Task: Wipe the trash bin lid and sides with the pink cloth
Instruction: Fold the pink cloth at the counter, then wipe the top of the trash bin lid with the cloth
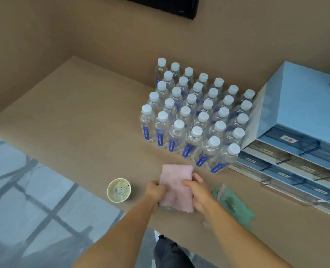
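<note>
Cloth (pixel 176 187), pink, sits low centre of frame, near the front edge of the counter (pixel 79 117), folded into a rough upright rectangle. Looks like soft terry or microfibre: light, limp, no stiffness of its own, so it should bunch, drape and conform to a curved lid or flat side. Not fragile, not slippery when dry; can't tell whether it is damp. Best held as a pad, fingers over the folded layers with the palm behind, so loose corners don't trail.

Left hand (pixel 155 191) is closed on the cloth's left edge, knuckles up, fingers curled into the fabric. Right hand (pixel 196 192) is closed on the right edge, thumb lying across the top face, fingers wrapped under. Hands are apart, the cloth's width between them, both clamped on it. Both forearms come in from the bottom of frame, converging, wrists fairly straight.

A green cloth (pixel 233 203) lies crumpled just right of the right hand, and a strip of green shows under the pink cloth's lower left corner. Paper cup (pixel 119 190) stands to the left, near but apart. Block of water bottles (pixel 195 115) fills centre frame behind the cloth; blue drawer unit (pixel 299 132) at right.

No trash bin in view. Judgement: wiping not begun; cloth is being folded or gathered for carrying.
</note>
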`<state>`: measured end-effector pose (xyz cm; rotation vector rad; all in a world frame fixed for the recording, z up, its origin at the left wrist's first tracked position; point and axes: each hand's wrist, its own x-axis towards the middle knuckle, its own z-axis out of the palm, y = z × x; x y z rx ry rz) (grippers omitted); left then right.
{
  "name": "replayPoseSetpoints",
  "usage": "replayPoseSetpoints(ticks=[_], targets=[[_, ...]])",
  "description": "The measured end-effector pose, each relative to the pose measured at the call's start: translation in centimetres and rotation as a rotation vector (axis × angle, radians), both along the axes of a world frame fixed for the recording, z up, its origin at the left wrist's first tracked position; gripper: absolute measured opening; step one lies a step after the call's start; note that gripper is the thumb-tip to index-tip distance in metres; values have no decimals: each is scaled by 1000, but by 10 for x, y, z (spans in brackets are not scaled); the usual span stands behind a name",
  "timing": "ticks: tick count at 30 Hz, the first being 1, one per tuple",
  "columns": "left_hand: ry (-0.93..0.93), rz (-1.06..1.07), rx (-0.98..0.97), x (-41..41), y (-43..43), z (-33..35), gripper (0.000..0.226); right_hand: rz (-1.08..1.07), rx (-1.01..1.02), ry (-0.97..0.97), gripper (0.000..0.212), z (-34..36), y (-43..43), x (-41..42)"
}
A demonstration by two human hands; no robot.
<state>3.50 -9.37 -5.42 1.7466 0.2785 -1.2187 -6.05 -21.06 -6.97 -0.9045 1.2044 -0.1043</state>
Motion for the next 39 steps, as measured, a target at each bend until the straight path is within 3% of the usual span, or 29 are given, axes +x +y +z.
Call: replayPoseSetpoints(ticks=[3, 9, 15, 21, 27, 32, 39], targets=[[75, -2, -116, 3, 19, 15, 18, 47, 117, -137, 32, 19, 3, -6], [92, 141, -319, -24, 80, 46, 38, 155, 110, -315, 44, 55, 39, -23], [41, 266, -594, -65, 203, 77, 42, 368, 85, -462, 50, 93, 138, -44], [-65, 591, -599, -137, 407, 69, 43, 671, 170, -469, 46, 93, 327, -57], [-157, 947, -481, -208, 590, 66, 42, 984, 244, -370, 47, 94, 510, -71], [-227, 1146, -428, -228, 696, 57, 34, 1175, 275, -293, 39, 81, 621, -58], [-129, 1307, -303, -216, 800, -2, 30, 1292, 186, -97, 27, 21, 748, -20]])
